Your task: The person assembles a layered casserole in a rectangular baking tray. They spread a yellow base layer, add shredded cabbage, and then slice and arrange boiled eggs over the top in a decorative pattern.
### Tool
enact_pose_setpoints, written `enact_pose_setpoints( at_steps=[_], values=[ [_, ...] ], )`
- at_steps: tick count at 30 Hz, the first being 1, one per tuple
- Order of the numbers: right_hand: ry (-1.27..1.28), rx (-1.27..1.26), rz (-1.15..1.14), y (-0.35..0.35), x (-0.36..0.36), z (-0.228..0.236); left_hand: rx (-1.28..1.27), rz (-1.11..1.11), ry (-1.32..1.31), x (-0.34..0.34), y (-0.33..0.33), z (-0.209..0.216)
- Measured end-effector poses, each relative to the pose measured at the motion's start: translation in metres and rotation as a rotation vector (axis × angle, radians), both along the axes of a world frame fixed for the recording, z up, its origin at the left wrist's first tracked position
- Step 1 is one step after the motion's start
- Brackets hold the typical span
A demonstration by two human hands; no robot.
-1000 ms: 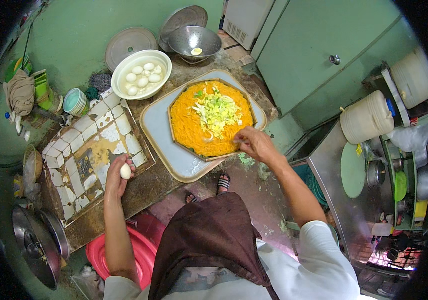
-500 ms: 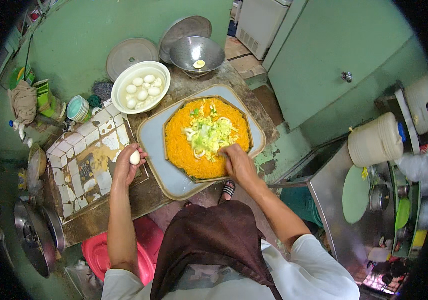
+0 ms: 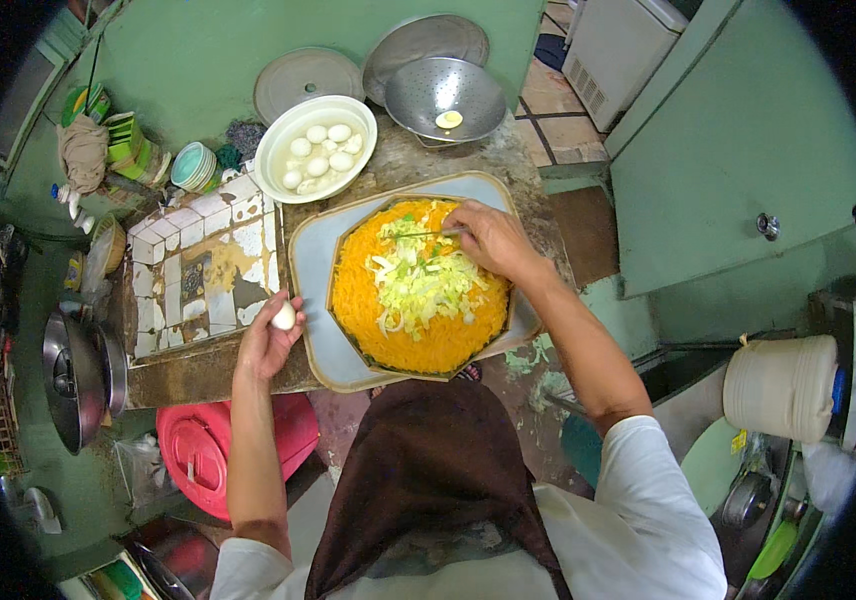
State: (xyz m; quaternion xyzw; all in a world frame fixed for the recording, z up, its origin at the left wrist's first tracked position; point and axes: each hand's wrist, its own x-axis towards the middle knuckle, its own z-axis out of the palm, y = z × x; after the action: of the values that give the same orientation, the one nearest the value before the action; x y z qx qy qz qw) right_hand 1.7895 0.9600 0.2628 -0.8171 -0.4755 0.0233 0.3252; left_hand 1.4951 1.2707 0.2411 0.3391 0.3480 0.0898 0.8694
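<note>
Our left hand grip closes on a peeled egg beside the tray | our right hand grip pinches a thin utensil over shredded cabbage on orange noodles

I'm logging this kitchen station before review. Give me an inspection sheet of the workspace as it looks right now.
Surface: worn counter with a patch of cracked white tiles.
Job's things: tray carrying an octagonal platter of orange noodles topped with shredded cabbage; white bowl of peeled eggs.
Clutter: metal colander, two round lids, stacked small bowls.
Hands: left hand holds an egg; right hand is over the platter's far edge with a thin utensil.
Cables: nothing seen.
Surroundings: green walls, red bin, white container.
</note>
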Motion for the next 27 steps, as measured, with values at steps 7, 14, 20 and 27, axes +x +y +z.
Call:
enact_pose_setpoints(
  at_steps=[7,14,20,27],
  values=[
    [0.114,-0.149,-0.007,-0.039,-0.059,0.003,0.030,0.123,0.066,-0.056,-0.006,0.003],
    [0.239,-0.139,-0.255,-0.073,-0.143,0.020,0.304,-0.172,0.171,-0.030,0.022,-0.003],
    [0.171,-0.182,-0.511,-0.037,-0.166,0.022,0.431,-0.368,0.109,0.009,0.051,0.015],
    [0.256,-0.108,-0.787,-0.018,-0.192,0.024,0.419,-0.440,0.076,-0.007,0.079,0.000]
  ],
)
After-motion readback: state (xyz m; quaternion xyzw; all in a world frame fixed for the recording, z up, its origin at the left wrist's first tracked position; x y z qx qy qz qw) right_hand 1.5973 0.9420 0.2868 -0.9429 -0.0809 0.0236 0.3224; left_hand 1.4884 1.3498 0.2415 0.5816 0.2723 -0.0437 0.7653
